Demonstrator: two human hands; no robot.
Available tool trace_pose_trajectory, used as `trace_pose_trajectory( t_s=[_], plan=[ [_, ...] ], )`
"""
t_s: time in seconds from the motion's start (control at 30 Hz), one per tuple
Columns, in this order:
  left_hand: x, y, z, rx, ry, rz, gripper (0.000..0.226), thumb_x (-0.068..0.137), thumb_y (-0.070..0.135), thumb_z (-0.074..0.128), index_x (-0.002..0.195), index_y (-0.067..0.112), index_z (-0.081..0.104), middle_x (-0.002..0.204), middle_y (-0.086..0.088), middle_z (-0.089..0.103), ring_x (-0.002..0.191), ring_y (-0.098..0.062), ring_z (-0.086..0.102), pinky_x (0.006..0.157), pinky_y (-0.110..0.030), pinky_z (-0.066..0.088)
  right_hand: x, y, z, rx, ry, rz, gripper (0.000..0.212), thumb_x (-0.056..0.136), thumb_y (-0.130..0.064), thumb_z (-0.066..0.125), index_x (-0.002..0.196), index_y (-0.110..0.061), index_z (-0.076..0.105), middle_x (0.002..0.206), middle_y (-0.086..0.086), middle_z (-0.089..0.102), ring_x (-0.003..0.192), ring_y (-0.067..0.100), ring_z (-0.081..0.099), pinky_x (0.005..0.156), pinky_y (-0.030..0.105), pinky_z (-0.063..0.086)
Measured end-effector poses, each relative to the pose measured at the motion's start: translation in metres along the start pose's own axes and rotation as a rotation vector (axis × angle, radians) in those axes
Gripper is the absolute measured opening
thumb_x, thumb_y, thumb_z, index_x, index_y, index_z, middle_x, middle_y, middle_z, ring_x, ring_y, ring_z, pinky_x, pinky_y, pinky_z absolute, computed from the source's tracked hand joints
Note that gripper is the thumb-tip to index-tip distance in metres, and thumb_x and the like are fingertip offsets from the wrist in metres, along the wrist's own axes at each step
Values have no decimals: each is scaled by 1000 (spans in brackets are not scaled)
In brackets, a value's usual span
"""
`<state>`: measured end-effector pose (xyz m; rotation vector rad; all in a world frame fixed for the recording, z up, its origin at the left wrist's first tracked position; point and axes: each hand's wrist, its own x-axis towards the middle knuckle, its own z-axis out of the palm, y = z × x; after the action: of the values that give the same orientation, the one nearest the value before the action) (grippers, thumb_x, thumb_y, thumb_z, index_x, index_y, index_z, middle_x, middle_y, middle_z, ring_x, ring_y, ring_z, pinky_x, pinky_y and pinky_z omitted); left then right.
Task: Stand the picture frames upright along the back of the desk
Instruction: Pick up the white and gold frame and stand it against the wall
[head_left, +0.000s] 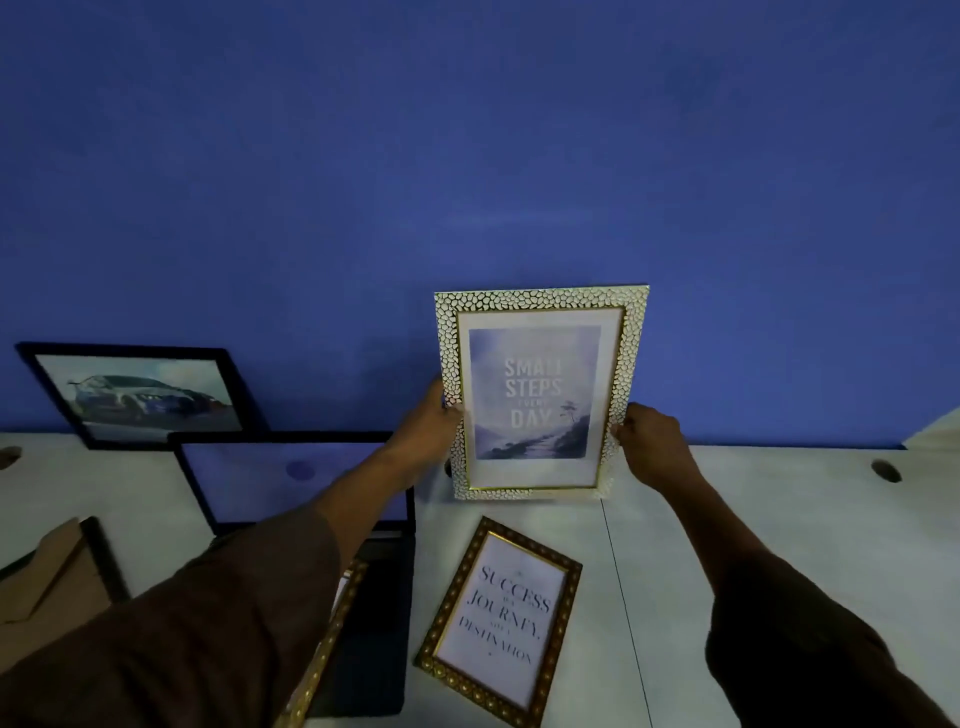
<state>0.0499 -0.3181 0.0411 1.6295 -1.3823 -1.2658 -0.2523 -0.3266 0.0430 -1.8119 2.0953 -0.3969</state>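
My left hand (428, 415) and right hand (649, 434) clamp pebbled white-gold frame (540, 392) upright by blue wall (467, 156); fingertips hidden behind; gold-edged frame (332, 649) under left sleeve mostly covered.

White desk (779, 519) against a blue wall, holding frames and a laptop.
Pebble-patterned frame (540, 306) stands upright at 12 o'clock; gold frame (501, 623) lies flat at 6; open laptop (291, 483) at 9; black car-photo frame (140, 395) leans at 10; a face-down frame (57, 571) lies at 8.
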Motion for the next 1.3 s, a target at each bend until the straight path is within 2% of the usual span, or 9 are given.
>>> trace_pose_trajectory(
  t_s=[0.07, 0.17, 0.3, 0.63, 0.8, 0.93, 1.07, 1.2, 1.3],
  plan=[
    [9, -2, 9, -49, 6, -30, 56, 93, 42, 45, 145, 54, 29, 144, 9, 54, 129, -26, 53, 110, -52, 43, 13, 2, 11, 0, 29, 9, 20, 103, -17, 50, 102, -1, 62, 105, 22, 69, 98, 43, 62, 73, 34, 39],
    [19, 1, 24, -149, 33, -43, 62, 103, 19, 47, 156, 38, 20, 153, 6, 42, 137, -21, 42, 114, -43, 36, 34, 7, 30, 0, 50, -22, 20, 102, -15, 46, 101, 0, 60, 104, 23, 69, 96, 45, 63, 72, 33, 35],
    [38, -5, 44, -190, 82, -98, 60, 105, 8, 44, 156, 27, 19, 150, 2, 39, 132, -20, 41, 112, -48, 37, 60, 20, 51, 24, -3, -42, 23, 102, -17, 47, 106, 1, 60, 106, 24, 69, 97, 45, 64, 77, 38, 46],
    [89, -25, 72, -183, 151, -189, 66, 103, 14, 53, 158, 26, 20, 140, 8, 44, 126, -14, 44, 99, -28, 35, 109, 43, 83, 130, -107, -47, 22, 100, -17, 53, 105, 2, 62, 104, 24, 71, 96, 42, 67, 79, 38, 52],
    [107, -30, 79, -188, 219, -244, 69, 100, 13, 58, 157, 26, 22, 138, 3, 48, 120, -17, 47, 99, -32, 38, 118, 45, 90, 155, -139, -25, 23, 99, -20, 55, 106, 1, 60, 106, 23, 69, 99, 41, 66, 80, 38, 51],
    [110, -33, 83, -180, 241, -267, 68, 100, 12, 58, 156, 23, 22, 134, 5, 47, 117, -16, 47, 95, -31, 40, 117, 49, 93, 210, -178, -26, 29, 99, -24, 57, 119, -3, 60, 119, 19, 68, 109, 39, 64, 90, 38, 51],
    [110, -33, 88, -212, 295, -319, 79, 97, 24, 64, 159, 21, 15, 149, -4, 47, 131, -30, 49, 100, -39, 45, 108, 52, 94, 312, -183, 47, 41, 98, -26, 59, 133, -5, 54, 126, 17, 66, 116, 38, 63, 97, 40, 50],
    [89, -37, 99, -229, 294, -368, 81, 96, 33, 63, 159, 22, 13, 154, -3, 40, 126, -27, 50, 66, -23, 45, 81, 57, 93, 359, -198, 133, 51, 98, -30, 59, 142, -6, 48, 137, 16, 62, 124, 34, 61, 103, 40, 48],
    [64, -46, 105, -187, 250, -387, 76, 99, 31, 60, 158, 14, 15, 152, 0, 39, 130, -23, 46, 87, -24, 40, 49, 64, 92, 372, -233, 166, 54, 99, -30, 59, 147, -9, 45, 144, 14, 58, 130, 32, 57, 108, 39, 45]
  ],
)
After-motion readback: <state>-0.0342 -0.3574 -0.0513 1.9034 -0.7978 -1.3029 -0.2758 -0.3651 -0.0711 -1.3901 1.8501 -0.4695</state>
